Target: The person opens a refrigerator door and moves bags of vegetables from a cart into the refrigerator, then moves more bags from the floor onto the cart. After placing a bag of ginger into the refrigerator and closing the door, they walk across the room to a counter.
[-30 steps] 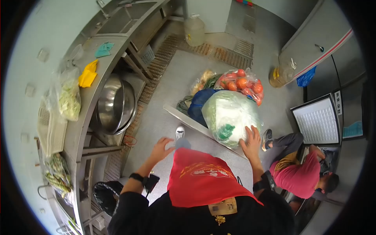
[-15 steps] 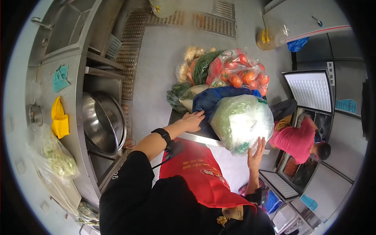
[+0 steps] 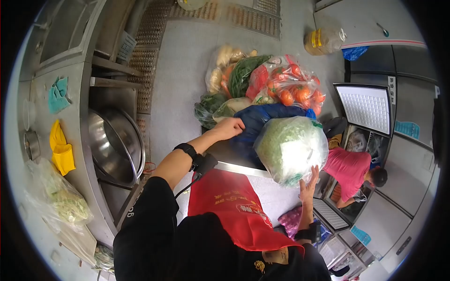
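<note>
- The bag of greens [image 3: 290, 147] sits on the metal table's [image 3: 232, 164] edge, at four o'clock from the blue bag [image 3: 267, 117], and overhangs it, so it likely needs steadying.
- The left hand [image 3: 229, 127] is curled shut, gripping the blue bag's edge.
- The right hand [image 3: 308, 185] is spread open, palm against the greens' underside at six o'clock.

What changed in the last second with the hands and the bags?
The left hand reached forward from mid-air and closed its grip on the blue bag. The right hand slid down the clear bag to its underside, open. The tomato bag behind lies as before.
</note>
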`<act>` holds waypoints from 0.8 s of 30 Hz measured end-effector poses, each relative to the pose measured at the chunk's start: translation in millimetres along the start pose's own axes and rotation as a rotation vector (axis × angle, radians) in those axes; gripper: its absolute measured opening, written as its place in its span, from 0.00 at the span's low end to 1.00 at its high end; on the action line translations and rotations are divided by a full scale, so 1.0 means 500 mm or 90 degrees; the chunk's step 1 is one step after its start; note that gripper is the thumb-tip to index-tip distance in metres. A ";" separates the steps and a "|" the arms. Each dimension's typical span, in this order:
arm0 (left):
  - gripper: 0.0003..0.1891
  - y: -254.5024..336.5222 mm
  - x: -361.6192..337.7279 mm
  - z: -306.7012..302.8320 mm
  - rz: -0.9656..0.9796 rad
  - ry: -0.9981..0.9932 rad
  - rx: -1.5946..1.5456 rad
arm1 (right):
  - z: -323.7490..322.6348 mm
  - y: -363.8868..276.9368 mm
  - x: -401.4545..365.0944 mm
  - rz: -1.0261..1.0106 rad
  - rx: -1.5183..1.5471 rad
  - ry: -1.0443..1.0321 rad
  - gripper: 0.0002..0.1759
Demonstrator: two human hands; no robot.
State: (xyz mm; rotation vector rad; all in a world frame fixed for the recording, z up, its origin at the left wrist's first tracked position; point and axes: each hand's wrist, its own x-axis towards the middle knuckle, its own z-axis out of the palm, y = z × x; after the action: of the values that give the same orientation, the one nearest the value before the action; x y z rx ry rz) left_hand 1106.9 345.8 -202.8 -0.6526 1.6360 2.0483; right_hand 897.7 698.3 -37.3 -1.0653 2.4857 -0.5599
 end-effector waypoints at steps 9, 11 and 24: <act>0.39 -0.017 0.059 0.055 0.123 0.357 0.204 | 0.004 0.008 0.008 0.027 0.019 -0.015 0.38; 0.35 0.025 0.039 0.035 0.074 0.286 0.213 | 0.005 0.013 0.006 0.031 0.024 -0.014 0.38; 0.09 0.062 -0.006 0.220 0.205 -0.156 0.459 | 0.004 0.021 0.009 0.049 0.016 -0.034 0.39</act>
State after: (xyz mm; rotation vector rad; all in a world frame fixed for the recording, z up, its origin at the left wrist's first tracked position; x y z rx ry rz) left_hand 1080.5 446.6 -156.3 0.1128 2.2241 1.4605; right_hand 889.4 701.1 -45.0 -0.9591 2.4550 -0.5310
